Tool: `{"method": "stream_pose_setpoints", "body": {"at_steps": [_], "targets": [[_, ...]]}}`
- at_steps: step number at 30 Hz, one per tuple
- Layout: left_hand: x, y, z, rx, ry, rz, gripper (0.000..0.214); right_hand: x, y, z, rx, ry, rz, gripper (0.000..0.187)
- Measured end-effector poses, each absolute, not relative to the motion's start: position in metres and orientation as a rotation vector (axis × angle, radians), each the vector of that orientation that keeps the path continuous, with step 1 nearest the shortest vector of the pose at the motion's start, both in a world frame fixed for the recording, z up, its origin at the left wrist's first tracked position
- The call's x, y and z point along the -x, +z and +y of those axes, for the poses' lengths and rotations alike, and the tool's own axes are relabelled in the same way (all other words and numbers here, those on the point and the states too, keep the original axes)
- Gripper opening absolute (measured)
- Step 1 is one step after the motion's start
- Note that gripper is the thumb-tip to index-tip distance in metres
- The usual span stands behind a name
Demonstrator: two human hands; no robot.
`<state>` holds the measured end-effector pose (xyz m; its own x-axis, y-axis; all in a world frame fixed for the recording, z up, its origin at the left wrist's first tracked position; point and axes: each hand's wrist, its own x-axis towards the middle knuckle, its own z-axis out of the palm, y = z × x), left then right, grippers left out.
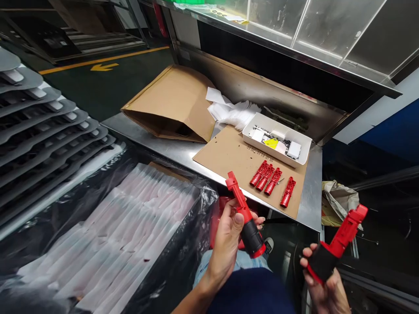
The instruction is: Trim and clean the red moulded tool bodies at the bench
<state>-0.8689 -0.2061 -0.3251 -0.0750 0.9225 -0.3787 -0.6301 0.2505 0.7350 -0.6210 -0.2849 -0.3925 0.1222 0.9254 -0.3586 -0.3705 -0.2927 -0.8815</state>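
My left hand (227,237) is wrapped round a red plastic part with a black cylindrical end (245,216), held tilted above my lap. Off to the lower right, my right hand (322,281) grips a second red and black part (337,242), its red end pointing up and right. On a brown cardboard sheet (225,155) on the steel bench lie several smaller red parts (272,181), side by side, just beyond my left hand.
A white tray (303,157) with small white and yellow items sits behind the red parts. A folded cardboard box (172,102) lies at the back left. A black-lined bin of white bagged pieces (124,226) and stacked dark trays (42,126) stand on the left.
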Motion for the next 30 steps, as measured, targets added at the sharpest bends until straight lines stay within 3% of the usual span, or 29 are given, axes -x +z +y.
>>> {"method": "stream_pose_setpoints", "body": {"at_steps": [5, 9, 19, 30], "targets": [[0.873, -0.325, -0.204, -0.464, 1.319, 1.010, 0.072, 0.613, -0.392, -0.256, 1.480, 1.223, -0.506, 0.055], [0.875, -0.325, -0.203, -0.496, 1.340, 0.976, 0.068, 0.605, -0.392, -0.240, 1.622, 1.121, -0.558, 0.058], [0.874, -0.325, -0.194, -0.535, 1.395, 1.008, 0.063, 0.582, -0.396, -0.181, 1.779, 1.000, -0.967, 0.077], [0.875, -0.332, -0.184, -0.130, 1.454, 1.144, 0.063, 0.609, -0.395, -0.059, 1.719, 0.957, -1.643, 0.069]]}}
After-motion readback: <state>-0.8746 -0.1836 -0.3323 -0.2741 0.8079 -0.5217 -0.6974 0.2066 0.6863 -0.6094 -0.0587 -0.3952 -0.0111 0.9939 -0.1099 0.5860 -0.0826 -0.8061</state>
